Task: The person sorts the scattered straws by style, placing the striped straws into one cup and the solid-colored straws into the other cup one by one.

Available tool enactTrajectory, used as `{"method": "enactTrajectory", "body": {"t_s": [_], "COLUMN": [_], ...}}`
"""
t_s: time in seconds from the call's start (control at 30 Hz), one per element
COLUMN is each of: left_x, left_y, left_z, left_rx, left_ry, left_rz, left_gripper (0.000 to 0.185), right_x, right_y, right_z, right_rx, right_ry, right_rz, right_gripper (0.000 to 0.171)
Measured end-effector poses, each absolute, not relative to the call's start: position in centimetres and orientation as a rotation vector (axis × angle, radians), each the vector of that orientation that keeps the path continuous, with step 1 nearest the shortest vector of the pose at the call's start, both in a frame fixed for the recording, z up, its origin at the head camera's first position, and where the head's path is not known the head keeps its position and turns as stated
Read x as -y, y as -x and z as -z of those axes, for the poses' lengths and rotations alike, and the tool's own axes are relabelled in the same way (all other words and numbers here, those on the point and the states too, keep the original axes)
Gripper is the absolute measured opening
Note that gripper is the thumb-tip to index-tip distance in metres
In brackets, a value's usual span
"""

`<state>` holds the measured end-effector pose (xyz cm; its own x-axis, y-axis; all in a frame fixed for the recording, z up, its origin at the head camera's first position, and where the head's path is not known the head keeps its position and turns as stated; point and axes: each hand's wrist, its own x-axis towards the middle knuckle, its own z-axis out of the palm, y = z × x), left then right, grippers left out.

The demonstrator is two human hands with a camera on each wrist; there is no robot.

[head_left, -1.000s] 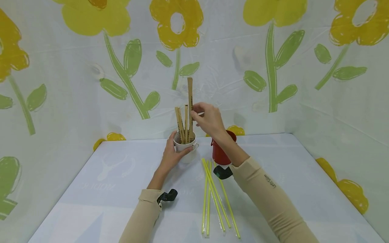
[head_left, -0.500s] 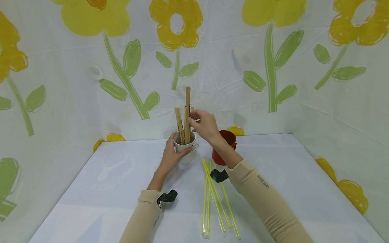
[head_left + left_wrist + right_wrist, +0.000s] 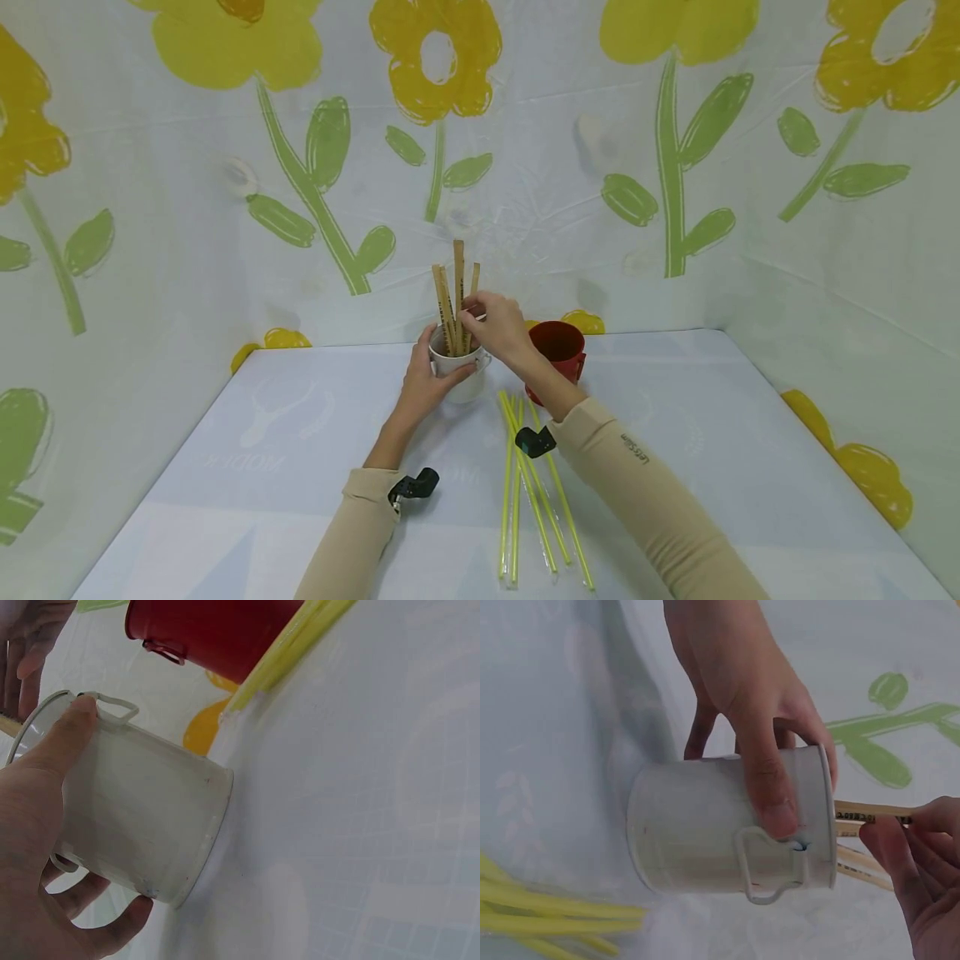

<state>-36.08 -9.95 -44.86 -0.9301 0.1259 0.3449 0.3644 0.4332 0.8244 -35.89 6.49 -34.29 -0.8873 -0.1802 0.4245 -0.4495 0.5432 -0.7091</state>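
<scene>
A white metal cup [image 3: 463,377] [image 3: 142,817] [image 3: 727,829] stands near the back of the table, with several paper-wrapped wooden sticks [image 3: 454,298] [image 3: 866,817] upright in it. My left hand [image 3: 423,383] [image 3: 37,825] [image 3: 757,697] grips the cup's side, thumb on its rim. My right hand [image 3: 495,325] [image 3: 919,862] pinches one stick [image 3: 458,275] just above the rim; that stick stands a little taller than the others.
A red cup [image 3: 557,354] [image 3: 217,634] stands just right of the white one. Several yellow straws in clear wrappers [image 3: 528,492] [image 3: 547,915] lie on the table in front of the cups. Flower-print sheets wall in the back and both sides.
My right hand has lowered the tall stick down into the white cup, so much less of it shows above the others. The left hand and the cup have stayed put.
</scene>
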Motion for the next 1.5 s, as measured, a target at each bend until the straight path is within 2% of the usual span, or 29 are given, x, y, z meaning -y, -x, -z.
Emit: {"method": "enactTrajectory", "body": {"t_s": [0.3,0.67,0.93,1.5], "left_x": [10.0,10.0,10.0,9.9], "left_y": [36.1,36.0,35.8,36.0], "left_z": [44.8,44.9,44.8,44.8], "left_rx": [2.447,2.429,2.451,2.448], "left_ry": [0.436,0.454,0.428,0.43], "left_rz": [1.503,1.493,1.477,1.488], "left_gripper": [0.097,0.096,0.098,0.096], "right_x": [-5.9,-5.7,-5.7,-6.7], "right_y": [36.3,36.7,36.9,36.8], "right_z": [35.1,35.8,36.2,35.9], "right_rx": [2.581,2.645,2.683,2.625], "right_ry": [-0.469,-0.463,-0.45,-0.451], "right_rz": [-1.223,-1.058,-1.025,-1.206], "right_gripper": [0.022,0.016,0.02,0.023]}}
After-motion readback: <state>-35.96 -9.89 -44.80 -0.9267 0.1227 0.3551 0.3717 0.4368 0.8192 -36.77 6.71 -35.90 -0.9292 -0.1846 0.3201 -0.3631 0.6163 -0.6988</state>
